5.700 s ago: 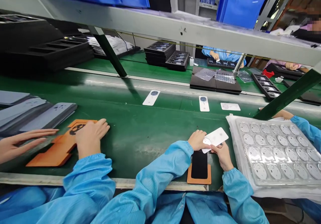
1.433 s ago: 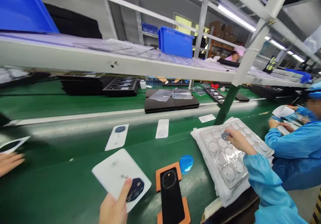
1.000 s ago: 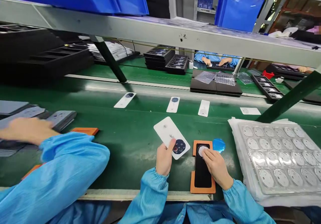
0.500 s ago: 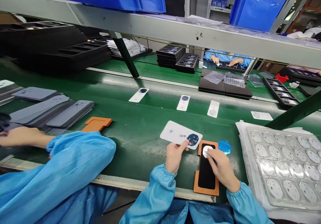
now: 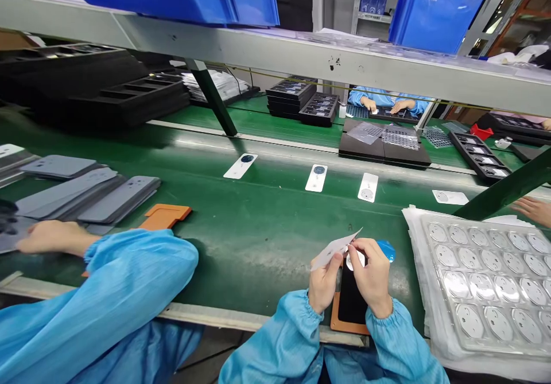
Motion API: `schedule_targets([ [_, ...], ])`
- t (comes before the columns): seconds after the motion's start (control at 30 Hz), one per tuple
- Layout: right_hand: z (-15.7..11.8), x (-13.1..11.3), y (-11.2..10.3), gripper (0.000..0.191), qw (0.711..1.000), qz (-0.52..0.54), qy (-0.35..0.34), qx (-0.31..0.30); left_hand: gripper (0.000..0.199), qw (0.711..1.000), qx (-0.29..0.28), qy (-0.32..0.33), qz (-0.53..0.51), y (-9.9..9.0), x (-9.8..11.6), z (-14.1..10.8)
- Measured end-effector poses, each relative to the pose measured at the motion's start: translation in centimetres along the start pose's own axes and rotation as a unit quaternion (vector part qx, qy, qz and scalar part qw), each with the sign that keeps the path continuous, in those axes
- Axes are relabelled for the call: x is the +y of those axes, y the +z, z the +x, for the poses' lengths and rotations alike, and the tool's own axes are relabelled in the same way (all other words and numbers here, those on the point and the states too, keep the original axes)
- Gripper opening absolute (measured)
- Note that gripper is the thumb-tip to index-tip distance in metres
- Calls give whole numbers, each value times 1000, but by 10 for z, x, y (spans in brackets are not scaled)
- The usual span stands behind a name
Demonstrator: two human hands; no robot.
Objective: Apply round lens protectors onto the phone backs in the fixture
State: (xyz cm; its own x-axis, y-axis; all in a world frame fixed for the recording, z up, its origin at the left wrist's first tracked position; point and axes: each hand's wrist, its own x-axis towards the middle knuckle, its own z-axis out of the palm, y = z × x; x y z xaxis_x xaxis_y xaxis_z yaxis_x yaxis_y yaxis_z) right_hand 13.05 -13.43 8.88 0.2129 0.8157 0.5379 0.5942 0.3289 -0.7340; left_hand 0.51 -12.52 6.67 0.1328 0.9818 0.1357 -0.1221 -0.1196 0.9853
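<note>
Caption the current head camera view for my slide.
Left hand holds a white card beside the right hand, at an orange holder.

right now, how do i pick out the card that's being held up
On the green bench, find the disc tray at right. Left of it, the camera wearer's left hand holds the card. Unlike the four cards lying flat farther back, it is raised and tilted.

The panel [image 5: 353, 299] lies on the jig [image 5: 348, 326]; from there, film [image 5: 388, 250] sits at one o'clock, the tray [image 5: 493, 346] at three, stacked plates [image 5: 124, 199] at ten, boards [image 5: 385, 150] at twelve beyond the cards [image 5: 368, 186].
</note>
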Motion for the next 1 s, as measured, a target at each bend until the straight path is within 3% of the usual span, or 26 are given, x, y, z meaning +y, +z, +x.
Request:
schedule_targets([
  [0.57,1,1,0,13,999,29,13,13,42,996,-10,61,69,4,3,-3],
  [0.73,1,1,6,14,999,-18,2,37,43,992,-29,85,94,11,10,-8],
  [0.87,3,17,6,14,997,-74,4,11,46,998,-5,-15,67,14,-6,-5],
  [1.0,9,66,-24,12,966,-201,156,-37,63,978,71,-148,-127,4,-19,10],
])
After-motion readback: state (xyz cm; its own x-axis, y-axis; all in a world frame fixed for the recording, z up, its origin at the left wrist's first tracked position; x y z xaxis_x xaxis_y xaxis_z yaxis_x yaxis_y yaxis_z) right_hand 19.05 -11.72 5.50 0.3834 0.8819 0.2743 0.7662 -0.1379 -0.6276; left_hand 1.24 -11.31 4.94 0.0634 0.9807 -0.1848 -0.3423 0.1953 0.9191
